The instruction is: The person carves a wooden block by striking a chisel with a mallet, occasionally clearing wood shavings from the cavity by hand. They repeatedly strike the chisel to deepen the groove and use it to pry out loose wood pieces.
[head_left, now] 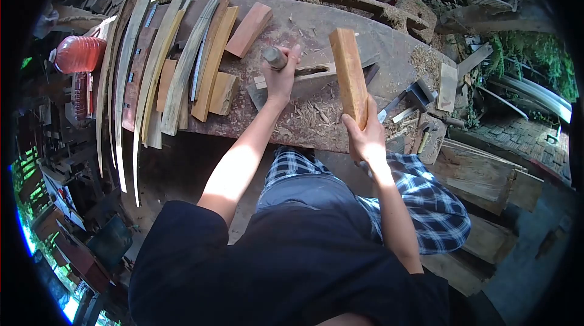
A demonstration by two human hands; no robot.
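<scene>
My left hand (281, 83) is closed around the upright handle of a chisel (274, 57); its round end faces me and the blade is hidden below the fist. It stands at the left end of a pale wooden piece (325, 73) with a long dark slot cut in it. My right hand (367, 136) grips the lower end of a thick rectangular wood block (349, 73), raised over the bench to the right of the slotted piece. The block and the chisel handle are apart. Wood chips (313, 113) lie in front of the slotted piece.
Long wooden strips (176, 52) and a reddish block (249, 30) lie on the left of the worn bench (292, 16). A jug of red liquid (78, 54) stands far left. At right are a dark-headed tool (420, 93) and a small hammer (424, 138).
</scene>
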